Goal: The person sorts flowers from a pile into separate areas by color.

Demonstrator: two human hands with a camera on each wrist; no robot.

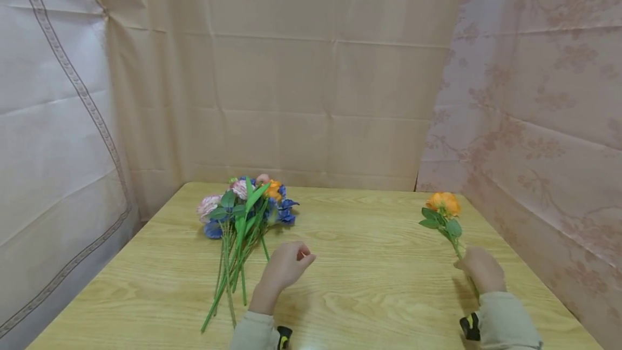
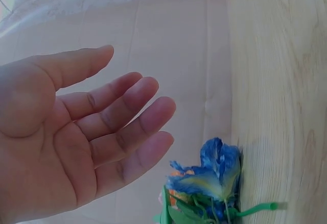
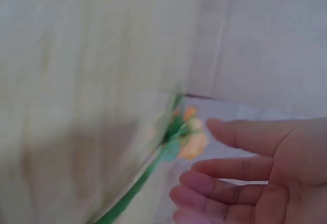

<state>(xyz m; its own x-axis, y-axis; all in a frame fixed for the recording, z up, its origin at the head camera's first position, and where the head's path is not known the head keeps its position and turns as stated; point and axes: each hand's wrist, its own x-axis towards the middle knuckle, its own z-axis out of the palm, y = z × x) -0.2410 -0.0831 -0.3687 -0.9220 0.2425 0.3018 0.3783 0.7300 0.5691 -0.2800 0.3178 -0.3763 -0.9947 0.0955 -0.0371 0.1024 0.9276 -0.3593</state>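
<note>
On the right of the table lies a single orange flower [image 1: 443, 204] with a green leafy stem. Over its lower stem is my right hand [image 1: 481, 270]. The right wrist view shows this hand's thumb and fingers [image 3: 225, 170] apart and loosely bent, with the blurred stem [image 3: 134, 193] beside them and nothing gripped. My left hand [image 1: 283, 268] hovers right of a bunch of flowers, its fingers relaxed and the palm bare in the left wrist view. That bunch holds pink-white flowers [image 1: 210, 205], blue flowers [image 2: 207, 175] and an orange one [image 1: 274, 190], with long green stems toward the front.
The wood-grain table [image 1: 350, 296] spreads between the bunch and the single flower. A beige curtain [image 1: 311, 85] hangs behind it, a pale cloth [image 1: 53, 139] at left and a floral-patterned cloth [image 1: 539, 123] at right. Black straps show at both sleeves [image 1: 507, 320].
</note>
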